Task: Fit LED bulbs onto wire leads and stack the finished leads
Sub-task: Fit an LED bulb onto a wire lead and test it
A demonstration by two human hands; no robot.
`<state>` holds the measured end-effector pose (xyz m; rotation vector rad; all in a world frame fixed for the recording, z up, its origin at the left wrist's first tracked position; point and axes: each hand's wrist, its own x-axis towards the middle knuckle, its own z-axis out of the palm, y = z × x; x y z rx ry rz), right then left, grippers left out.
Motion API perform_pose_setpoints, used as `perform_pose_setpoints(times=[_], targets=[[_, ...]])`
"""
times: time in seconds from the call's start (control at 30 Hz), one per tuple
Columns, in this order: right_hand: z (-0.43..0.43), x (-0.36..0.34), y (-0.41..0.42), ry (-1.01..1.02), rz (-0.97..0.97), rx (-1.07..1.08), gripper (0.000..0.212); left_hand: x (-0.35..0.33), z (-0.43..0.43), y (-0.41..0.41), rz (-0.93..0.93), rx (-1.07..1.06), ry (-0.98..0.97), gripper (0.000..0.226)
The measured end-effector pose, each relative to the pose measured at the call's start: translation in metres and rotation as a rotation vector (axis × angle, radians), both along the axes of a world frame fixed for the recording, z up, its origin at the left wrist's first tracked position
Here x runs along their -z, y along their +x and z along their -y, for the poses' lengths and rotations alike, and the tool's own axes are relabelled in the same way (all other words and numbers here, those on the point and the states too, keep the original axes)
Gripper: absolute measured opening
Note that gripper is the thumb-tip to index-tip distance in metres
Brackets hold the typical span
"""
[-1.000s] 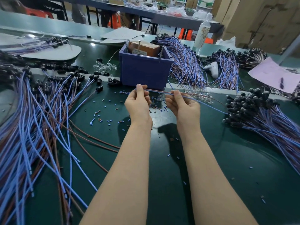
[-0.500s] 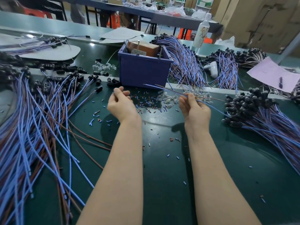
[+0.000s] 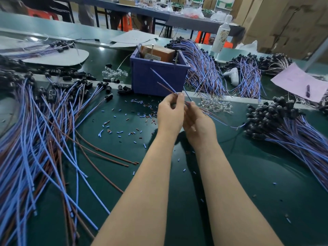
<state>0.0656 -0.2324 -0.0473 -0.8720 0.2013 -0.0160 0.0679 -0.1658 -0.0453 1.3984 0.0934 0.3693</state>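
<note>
Blue and brown wire lead (image 3: 162, 80) rises between a worker's hands above a green bench (image 3: 230, 174), its free ends pointing toward a blue bin (image 3: 147, 82). The left hand (image 3: 170, 116) pinches the pair near the ends. The right hand (image 3: 199, 125) curls round it lower down, the tail trailing right toward a pile of capped leads (image 3: 284, 125). Clear LED bulbs (image 3: 215, 105) lie just beyond the right hand. Light and springy, the lead probably needs holding close to its end. The small, glassy bulbs look slippery.

A bin (image 3: 159, 80) stands on the table (image 3: 248, 174) between left lead pile (image 3: 35, 139) and right lead pile (image 3: 292, 128).
</note>
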Motion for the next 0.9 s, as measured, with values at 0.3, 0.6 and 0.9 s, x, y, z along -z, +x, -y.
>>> perform_pose_setpoints(times=[0.3,0.6,0.9], targets=[[-0.008,-0.011,-0.017,-1.053,0.45,0.156,0.026,0.009,-0.025,0.012,-0.078,-0.384,-0.303,0.031],[-0.005,-0.004,-0.014,-1.398,0.555,0.349,0.014,0.009,-0.026,0.013,-0.05,-0.405,-0.25,0.031],[-0.018,-0.012,-0.023,-1.462,0.689,0.662,0.02,0.011,-0.027,0.014,-0.055,-0.435,-0.357,0.027]])
